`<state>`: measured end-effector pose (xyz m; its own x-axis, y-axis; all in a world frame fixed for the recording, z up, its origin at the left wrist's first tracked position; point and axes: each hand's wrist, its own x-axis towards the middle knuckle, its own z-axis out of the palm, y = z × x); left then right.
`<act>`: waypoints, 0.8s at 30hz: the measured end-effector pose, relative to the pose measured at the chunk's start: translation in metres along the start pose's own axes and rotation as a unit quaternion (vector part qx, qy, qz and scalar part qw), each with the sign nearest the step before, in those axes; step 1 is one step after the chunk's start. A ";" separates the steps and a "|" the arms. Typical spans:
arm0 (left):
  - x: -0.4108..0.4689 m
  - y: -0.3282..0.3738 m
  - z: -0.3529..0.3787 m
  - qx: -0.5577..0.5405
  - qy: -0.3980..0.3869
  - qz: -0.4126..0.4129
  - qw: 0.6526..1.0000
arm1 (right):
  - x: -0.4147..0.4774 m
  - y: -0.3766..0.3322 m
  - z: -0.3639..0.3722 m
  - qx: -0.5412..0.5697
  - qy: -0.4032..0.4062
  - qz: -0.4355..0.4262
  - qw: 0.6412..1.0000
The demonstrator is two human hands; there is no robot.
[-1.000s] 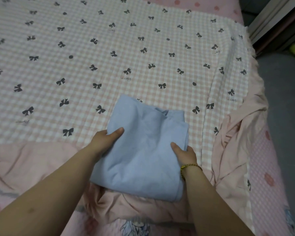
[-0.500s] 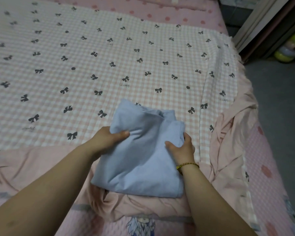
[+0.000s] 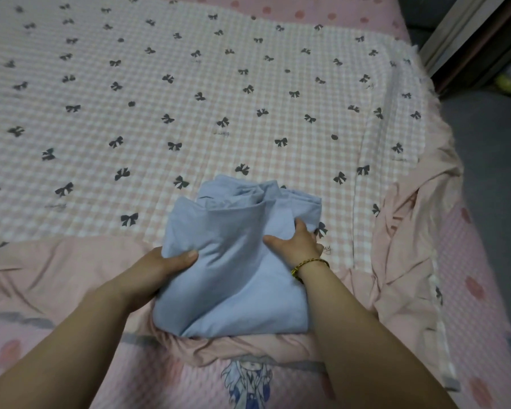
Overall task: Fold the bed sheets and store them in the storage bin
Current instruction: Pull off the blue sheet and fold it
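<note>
**them:** ok so where's the sheet at right now?

**me:** the folded blue sheet (image 3: 236,270) sits on the bed, near the edge closest to me. It's half on the checked cover with the little dark bows (image 3: 189,98) and half on a rumpled pink sheet (image 3: 71,270). Near end looks flat-ish. The far end is bunched up, with loose layers poking up.

**them:** and your hands?

**me:** one on each side. My left hand (image 3: 163,267) grips the left edge, thumb pressed down on top. The rest of that hand is tucked under the cloth, so I can't tell how it lies. My right hand (image 3: 298,246) is on the right side, further up. Its fingers (image 3: 300,227) are spread, thumb pointing in across the top and the others curled into the fabric along the edge. So both hands have hold of it.

**them:** anything else around?

**me:** there's a gold bead bracelet (image 3: 309,265) on my right wrist. More pink sheet is heaped along the right side of the bed. A pink quilt with a cartoon figure (image 3: 248,379) sits right below the bundle, and grey floor (image 3: 490,143) is off to the right.
</note>
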<state>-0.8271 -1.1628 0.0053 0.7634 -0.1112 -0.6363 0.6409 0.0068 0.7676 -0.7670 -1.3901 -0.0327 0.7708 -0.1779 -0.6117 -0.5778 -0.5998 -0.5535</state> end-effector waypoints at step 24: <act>-0.099 -0.098 0.043 0.167 0.250 -0.014 0.954 | -0.160 0.149 0.014 0.210 -0.025 0.009 0.977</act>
<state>-0.9689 -1.1947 -0.0032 0.7435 0.3809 -0.5496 0.6633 -0.3163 0.6782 -0.9801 -1.4399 -0.0254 0.7519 -0.1398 -0.6442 -0.6579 -0.2222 -0.7196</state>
